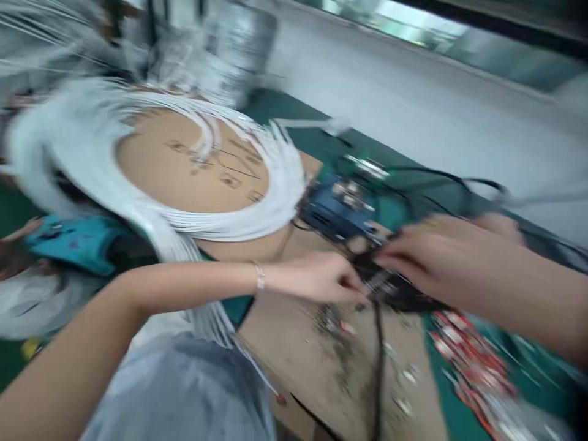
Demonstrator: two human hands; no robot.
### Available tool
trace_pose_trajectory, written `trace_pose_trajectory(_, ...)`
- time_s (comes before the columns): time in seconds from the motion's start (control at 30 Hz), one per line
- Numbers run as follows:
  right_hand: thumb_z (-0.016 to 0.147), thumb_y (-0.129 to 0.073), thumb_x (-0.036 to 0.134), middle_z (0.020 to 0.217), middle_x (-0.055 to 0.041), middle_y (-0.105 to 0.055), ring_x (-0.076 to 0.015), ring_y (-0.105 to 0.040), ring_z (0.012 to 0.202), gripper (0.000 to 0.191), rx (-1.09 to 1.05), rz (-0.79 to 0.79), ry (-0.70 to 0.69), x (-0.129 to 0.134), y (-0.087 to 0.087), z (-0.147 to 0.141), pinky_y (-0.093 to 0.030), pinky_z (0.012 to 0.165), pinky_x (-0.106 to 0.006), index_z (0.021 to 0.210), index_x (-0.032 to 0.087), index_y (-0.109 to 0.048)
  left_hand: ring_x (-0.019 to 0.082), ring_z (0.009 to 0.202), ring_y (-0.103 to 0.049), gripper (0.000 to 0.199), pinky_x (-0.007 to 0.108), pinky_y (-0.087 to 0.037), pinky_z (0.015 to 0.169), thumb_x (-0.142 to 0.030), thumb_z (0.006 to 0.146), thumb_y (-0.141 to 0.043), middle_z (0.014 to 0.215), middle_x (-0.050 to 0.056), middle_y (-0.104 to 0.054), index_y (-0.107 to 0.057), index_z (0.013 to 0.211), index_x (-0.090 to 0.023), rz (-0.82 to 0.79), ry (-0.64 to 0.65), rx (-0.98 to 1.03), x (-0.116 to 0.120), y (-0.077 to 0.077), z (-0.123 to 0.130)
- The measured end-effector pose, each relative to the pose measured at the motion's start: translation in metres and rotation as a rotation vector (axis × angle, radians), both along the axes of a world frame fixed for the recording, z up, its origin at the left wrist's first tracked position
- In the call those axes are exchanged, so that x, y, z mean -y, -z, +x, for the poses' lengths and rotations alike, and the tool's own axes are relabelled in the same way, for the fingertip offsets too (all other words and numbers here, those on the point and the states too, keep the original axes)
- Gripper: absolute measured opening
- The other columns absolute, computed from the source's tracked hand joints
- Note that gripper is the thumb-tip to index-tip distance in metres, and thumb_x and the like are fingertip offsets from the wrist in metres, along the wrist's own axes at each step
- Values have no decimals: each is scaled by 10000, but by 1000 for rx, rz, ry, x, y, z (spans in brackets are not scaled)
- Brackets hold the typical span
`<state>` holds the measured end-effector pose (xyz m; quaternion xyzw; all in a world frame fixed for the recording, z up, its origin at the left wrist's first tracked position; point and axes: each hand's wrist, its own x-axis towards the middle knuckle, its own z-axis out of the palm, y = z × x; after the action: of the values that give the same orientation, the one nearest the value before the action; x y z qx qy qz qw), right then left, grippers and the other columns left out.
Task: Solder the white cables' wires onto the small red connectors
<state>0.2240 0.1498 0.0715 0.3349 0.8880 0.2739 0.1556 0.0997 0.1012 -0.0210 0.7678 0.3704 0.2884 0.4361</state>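
Observation:
My left hand (328, 278) reaches in over a cardboard sheet (294, 331). Its thumb and fingertips are pinched together beside a dark, blurred object (404, 291). My right hand (441, 251) is on the other side of that object, with fingers curled and pressed together. Motion blur hides what either set of fingertips holds. A black cable (379, 367) runs down from between the hands toward the bottom edge. Just behind them stands a small blue device (337, 208) with metal parts on top. Small metal bits (331, 318) lie scattered on the cardboard below my left hand.
A large coil of white cable (225, 226) lies to the left on a printed cardboard box (193, 177). Red-and-white wires (478, 361) lie at right on the green table (441, 380). Black cords (427, 174) run along the wall side. Another person's arm (18, 236) shows far left.

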Motion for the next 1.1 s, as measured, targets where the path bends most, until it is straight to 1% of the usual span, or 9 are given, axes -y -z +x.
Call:
trace_pose_trajectory(0.03, 817, -551, 258, 708, -69, -634, -231, -554, 755, 220, 76, -47, 56, 9, -8, 10, -283, 614, -366, 607, 214, -604, 90, 576, -490, 252, 214, -319, 520, -349, 791, -558, 622, -14, -608, -665, 678, -151, 16, 7, 12, -5, 4, 2)
trace_pose_trajectory(0.07, 839, -491, 231, 728, -80, -635, -247, -553, 768, 250, 98, -92, 73, 15, -13, 14, -257, 604, -374, 617, 205, -604, 91, 572, -463, 269, 219, -304, 526, -344, 799, -536, 613, -7, -591, -656, 671, -141, 29, 16, 18, -9, 7, 3)
trace_pose_trajectory(0.13, 820, -433, 165, 661, -103, -605, -249, -545, 709, 266, 111, -109, 124, 18, -20, 13, -237, 590, -372, 597, 171, -578, 87, 547, -411, 286, 223, -269, 511, -357, 802, -522, 583, -5, -565, -657, 697, -127, 32, 16, 16, -15, 11, 3)
trace_pose_trajectory(0.17, 820, -419, 156, 642, -96, -592, -243, -536, 700, 256, 69, -99, 79, 16, -21, 12, -244, 609, -377, 620, 171, -577, 86, 543, -405, 287, 223, -263, 506, -359, 799, -524, 594, -2, -576, -660, 712, -122, 28, 14, 11, -16, 11, 4)
trace_pose_trajectory(0.33, 716, -527, 133, 493, -35, -479, -233, -514, 634, 110, 10, -101, 76, 9, -17, 9, -273, 640, -374, 628, 171, -580, 95, 581, -477, 288, 217, -310, 516, -381, 800, -532, 673, 16, -633, -661, 775, -125, -21, -10, -17, -11, 11, 8)
trace_pose_trajectory(0.53, 744, -497, 158, 562, -53, -553, -222, -524, 647, 148, 13, -90, 97, 7, -15, 14, -288, 699, -395, 664, 172, -621, 105, 613, -512, 262, 228, -368, 555, -355, 794, -544, 722, 36, -652, -662, 790, -120, -74, -29, -33, -12, 7, 11)
trace_pose_trajectory(0.77, 779, -447, 151, 630, -76, -608, -211, -537, 685, 222, 3, -73, 80, 9, -16, 14, -293, 715, -392, 686, 156, -648, 99, 625, -504, 236, 223, -366, 559, -350, 802, -548, 704, 17, -643, -641, 762, -137, -42, -40, -36, -10, 8, 12)
trace_pose_trajectory(0.9, 727, -511, 138, 494, -57, -510, -242, -535, 654, 167, 17, -81, 137, 9, -17, 10, -301, 709, -419, 603, 176, -616, 90, 603, -493, 241, 224, -354, 553, -360, 798, -556, 697, 12, -640, -639, 758, -137, -51, -42, -20, -11, 10, 12)
trace_pose_trajectory(1.1, 686, -508, 130, 427, -30, -412, -223, -496, 569, 178, -25, -56, 51, 2, -12, 16, -307, 678, -403, 519, 184, -538, 84, 575, -469, 246, 228, -337, 533, -365, 796, -560, 672, 8, -635, -647, 756, -138, -46, -50, -25, -11, 9, 12)
